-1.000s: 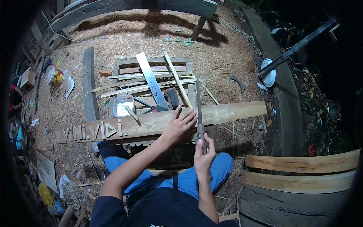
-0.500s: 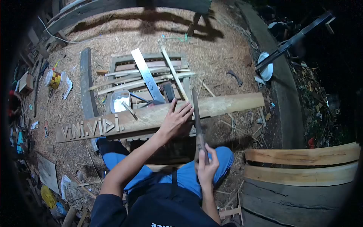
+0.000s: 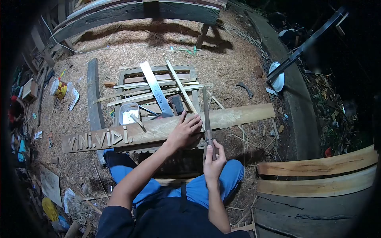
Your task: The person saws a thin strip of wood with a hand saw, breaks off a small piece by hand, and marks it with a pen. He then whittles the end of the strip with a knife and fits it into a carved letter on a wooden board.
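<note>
A long wooden board [image 3: 242,115] lies across in front of my knees, with raised letters reading "VINI.VIDI." [image 3: 99,139] at its left end. My left hand [image 3: 185,131] bears down on the board, its fingers over the lower end of a thin wooden strip [image 3: 179,82] and the thumb apart. What lies under the palm is hidden. Closed round the handle of a long, narrow-bladed cutting tool [image 3: 206,113] is my right hand [image 3: 214,160]. The blade points away from me, crossing the board just right of the strip's end; its edge is too unclear to tell saw from knife.
Behind the board a slatted frame [image 3: 131,72] carries several strips, a metal ruler-like plate [image 3: 152,81] and a dark block [image 3: 176,104]. A clear tub [image 3: 129,108] of white stuff holds a stick. Thick planks [image 3: 317,166] lie at right; a bench [image 3: 139,16] stands at the back.
The view has shifted slightly, so the scene sits a bit lower. My right hand and the tool have moved a little forward along the board; my left hand stays on the strip.
</note>
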`<control>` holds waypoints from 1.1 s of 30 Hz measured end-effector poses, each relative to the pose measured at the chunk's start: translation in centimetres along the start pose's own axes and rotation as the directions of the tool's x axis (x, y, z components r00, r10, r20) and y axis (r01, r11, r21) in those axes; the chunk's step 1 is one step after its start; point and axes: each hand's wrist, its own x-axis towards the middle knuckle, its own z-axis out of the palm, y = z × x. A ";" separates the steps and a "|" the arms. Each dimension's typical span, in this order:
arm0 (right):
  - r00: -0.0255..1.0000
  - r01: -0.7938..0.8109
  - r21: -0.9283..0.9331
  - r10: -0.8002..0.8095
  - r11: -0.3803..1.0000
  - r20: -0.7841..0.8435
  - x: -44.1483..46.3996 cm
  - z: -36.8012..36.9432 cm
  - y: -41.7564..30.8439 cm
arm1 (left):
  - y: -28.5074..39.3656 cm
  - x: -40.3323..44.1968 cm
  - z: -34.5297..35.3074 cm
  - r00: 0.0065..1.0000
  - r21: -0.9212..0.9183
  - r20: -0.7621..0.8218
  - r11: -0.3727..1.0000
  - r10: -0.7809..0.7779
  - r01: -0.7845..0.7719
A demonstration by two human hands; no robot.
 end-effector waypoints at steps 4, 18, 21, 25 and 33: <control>0.999 0.038 -0.053 -0.038 0.998 -0.011 0.5 0.6 -0.3 | 0.1 -0.1 -0.1 0.999 -0.017 -0.033 1.000 0.012 -0.012; 0.995 0.097 -0.189 -0.092 0.977 0.035 0.6 1.3 -1.0 | 0.7 -0.1 -0.1 0.999 0.080 -0.044 0.996 0.026 -0.023; 0.992 0.127 -0.221 -0.118 0.967 0.054 0.3 1.2 -0.9 | 0.7 -0.1 -0.2 0.998 0.071 -0.056 0.997 0.015 -0.011; 0.997 0.074 -0.193 -0.073 0.978 0.013 0.4 1.1 -1.3 | 0.4 -0.2 0.2 0.998 0.100 -0.051 0.995 0.032 -0.026; 0.999 0.042 -0.117 -0.043 0.992 -0.005 0.7 1.4 0.1 | 0.7 -0.1 -0.3 1.000 0.142 0.008 0.990 0.021 -0.022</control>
